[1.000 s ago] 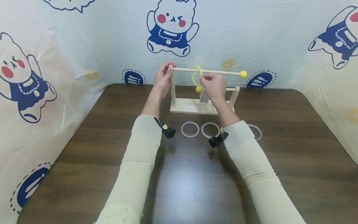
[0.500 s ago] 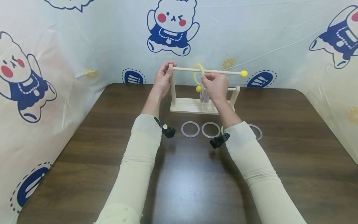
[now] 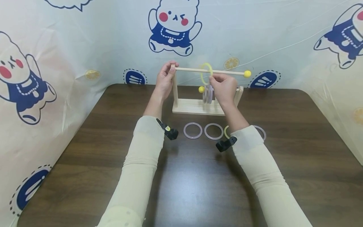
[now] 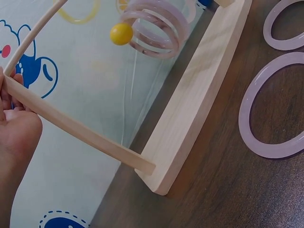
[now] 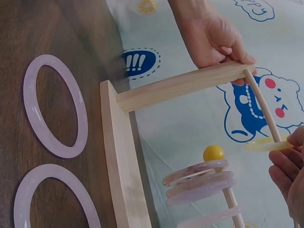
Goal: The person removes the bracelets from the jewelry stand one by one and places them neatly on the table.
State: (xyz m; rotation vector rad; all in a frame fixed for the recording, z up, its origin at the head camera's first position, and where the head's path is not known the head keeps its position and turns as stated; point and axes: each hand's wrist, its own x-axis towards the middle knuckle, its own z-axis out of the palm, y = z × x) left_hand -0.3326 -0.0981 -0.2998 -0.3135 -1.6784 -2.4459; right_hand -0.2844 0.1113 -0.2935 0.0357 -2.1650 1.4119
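A wooden rack (image 3: pixel 193 108) stands at the table's far side, with two rods at different heights. My left hand (image 3: pixel 165 78) grips the top of its left post (image 3: pixel 175 90), where the upper rod (image 3: pixel 188 69) begins. Around that rod hangs a yellow ring (image 3: pixel 201 75), and my right hand (image 3: pixel 226 89) pinches its lower right edge between thumb and fingers. In the right wrist view the rod passes through the yellow ring (image 5: pixel 259 144). Several purple rings (image 5: pixel 199 187) hang on the lower rod, behind its yellow ball end (image 5: pixel 213 153).
Flat on the dark table (image 3: pixel 113 151), in front of the rack, lie two purple rings (image 3: pixel 184 131). A yellow-green ring (image 3: pixel 225 132) and another purple ring (image 3: pixel 264 132) are partly hidden by my right arm. A yellow ball (image 3: pixel 247 74) caps the upper rod's right end.
My right hand has slid the yellow ring a little to the right along the upper rod. My left hand has stayed on the post.
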